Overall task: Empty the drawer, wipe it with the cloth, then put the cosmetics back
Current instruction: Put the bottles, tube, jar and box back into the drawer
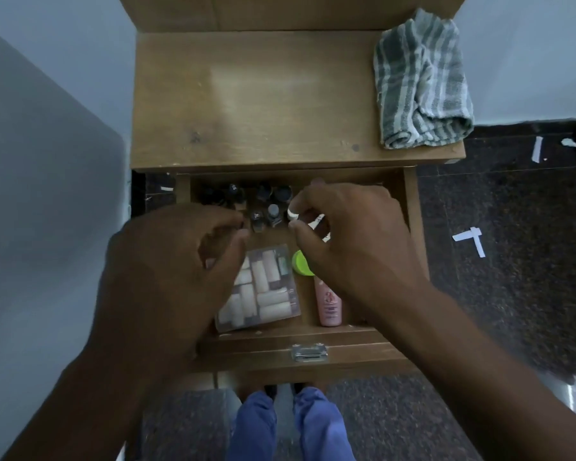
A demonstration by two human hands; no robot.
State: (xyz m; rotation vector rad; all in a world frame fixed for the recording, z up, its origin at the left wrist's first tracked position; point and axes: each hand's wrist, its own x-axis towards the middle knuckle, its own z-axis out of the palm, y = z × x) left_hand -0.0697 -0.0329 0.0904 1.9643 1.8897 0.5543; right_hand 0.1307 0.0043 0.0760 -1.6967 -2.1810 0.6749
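The wooden drawer [413, 227] is pulled out below the table top. At its back stand several small dark bottles [266, 207]. In front lie a clear flat box of pale rolls [263, 291], a green-lidded jar [300, 262] and a pink tube [328, 306]. My right hand [353, 241] reaches into the drawer, its fingers curled around a small white-capped item [293, 213]. My left hand [177, 271] hovers over the drawer's left side with its fingers bent and apart, holding nothing that I can see. The grey striped cloth [419, 84] lies folded on the table top's far right corner.
The wooden table top [253, 94] is bare apart from the cloth. A metal latch [309, 352] sits on the drawer front. Pale walls flank the table; white paper scraps [469, 239] lie on the dark speckled floor at right. My blue-trousered legs [290, 424] stand below.
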